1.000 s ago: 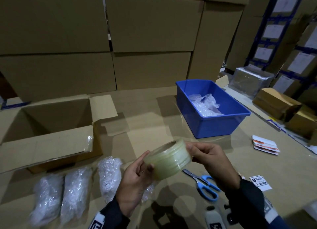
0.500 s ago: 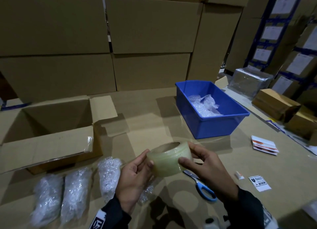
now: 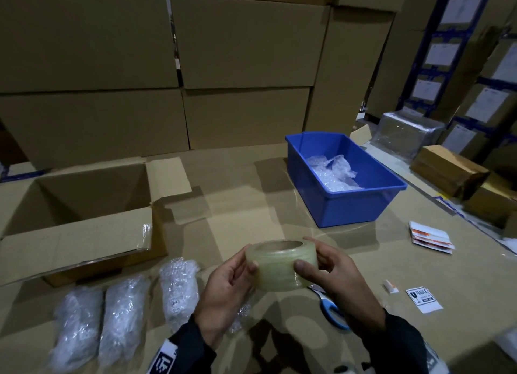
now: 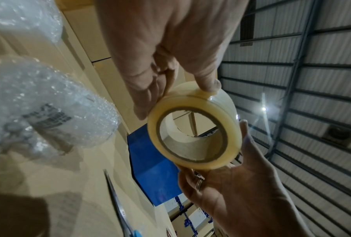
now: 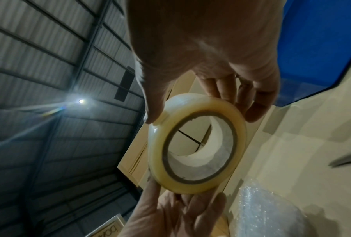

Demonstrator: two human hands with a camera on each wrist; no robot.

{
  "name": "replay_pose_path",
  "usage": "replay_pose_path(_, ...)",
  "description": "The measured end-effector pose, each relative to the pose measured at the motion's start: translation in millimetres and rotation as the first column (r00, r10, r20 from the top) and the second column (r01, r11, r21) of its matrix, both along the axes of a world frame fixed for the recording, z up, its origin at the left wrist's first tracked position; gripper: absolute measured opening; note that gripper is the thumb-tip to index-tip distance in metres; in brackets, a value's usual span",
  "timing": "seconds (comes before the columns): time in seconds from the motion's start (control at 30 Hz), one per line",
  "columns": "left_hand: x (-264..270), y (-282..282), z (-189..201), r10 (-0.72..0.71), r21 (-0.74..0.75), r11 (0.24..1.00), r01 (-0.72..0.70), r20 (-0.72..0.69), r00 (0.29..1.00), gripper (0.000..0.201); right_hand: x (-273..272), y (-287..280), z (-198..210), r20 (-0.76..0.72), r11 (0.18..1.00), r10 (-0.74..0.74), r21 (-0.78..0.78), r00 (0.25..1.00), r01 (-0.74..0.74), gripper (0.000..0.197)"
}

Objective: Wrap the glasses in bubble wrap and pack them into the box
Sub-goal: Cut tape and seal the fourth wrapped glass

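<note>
Held between both hands at lower centre of the head view: a roll of clear tape (image 3: 281, 264), now turned with its hollow core facing up, after a second of rotating and lowering toward the tabletop (image 3: 237, 205). Left hand (image 3: 228, 285) cupping one side with fingers curled round it; right hand (image 3: 333, 275) gripping the other, thumb pressed on the outer face. Probably hunting for the loose tape end. Lined up at lower left: three bubble-wrapped glasses (image 3: 123, 320), with a fourth bundle mostly hidden beneath the left hand. Open, apparently empty box (image 3: 81, 228) at middle left. Scissors (image 3: 331, 308) lying under the right hand; blue bin (image 3: 352, 205) with spare wrap at centre right. Packing not yet begun.
</note>
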State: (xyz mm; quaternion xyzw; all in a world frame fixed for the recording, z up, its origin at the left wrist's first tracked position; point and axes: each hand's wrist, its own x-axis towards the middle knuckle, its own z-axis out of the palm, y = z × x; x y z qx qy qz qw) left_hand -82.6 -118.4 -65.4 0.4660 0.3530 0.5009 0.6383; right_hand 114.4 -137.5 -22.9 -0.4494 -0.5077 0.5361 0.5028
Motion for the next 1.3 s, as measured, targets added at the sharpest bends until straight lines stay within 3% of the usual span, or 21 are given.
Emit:
replay_pose_path(0.13, 0.7, -2.6, 2.8, -0.079, -0.036, 0.996, 0.078, -0.022, 0.997, 0.108, 1.6, -4.1, -2.2, -0.103, 0.998, 0.054, -0.018, 0.993, -0.056, 0.049)
replay_pose_path(0.4, 1.4, -2.6, 1.9, -0.054, -0.094, 0.994, 0.052, -0.015, 0.998, 0.117, 1.4, -9.6, -1.1, -0.076, 0.998, 0.054, 0.014, 0.996, -0.053, 0.050)
replay_pose_path(0.57, 4.0, -7.5, 2.4, -0.091, -0.112, 0.990, 0.087, -0.034, 0.995, 0.110, 3.3, -9.3, -3.2, -0.090, 0.998, -0.007, -0.065, 0.996, 0.002, 0.036)
replay_pose_path(0.67, 2.7, -8.6, 0.3, -0.092, -0.125, 0.989, 0.083, -0.070, 0.993, 0.104, 6.4, -8.2, -6.0, -0.020, 0.991, -0.056, -0.125, 0.998, 0.053, 0.031)
replay_pose_path(0.87, 0.7, -8.3, -1.1, -0.100, -0.212, 0.972, 0.101, 0.014, 0.995, 0.091, 10.2, -8.3, -8.5, 0.043, 0.972, -0.068, -0.221, 0.997, 0.076, 0.038)
replay_pose_path(1.17, -0.3, -6.5, -4.9, -0.083, -0.279, 0.957, 0.079, -0.006, 0.997, 0.103, 14.0, -8.2, -14.2, -0.024, 0.940, -0.094, -0.333, 0.995, 0.081, 0.047)
replay_pose_path(1.3, 1.1, -6.5, -5.6, -0.042, -0.301, 0.953, 0.032, -0.028, 0.999, 0.089, 14.0, -8.9, -14.7, -0.020, 0.932, -0.119, -0.348, 0.993, 0.105, 0.048)
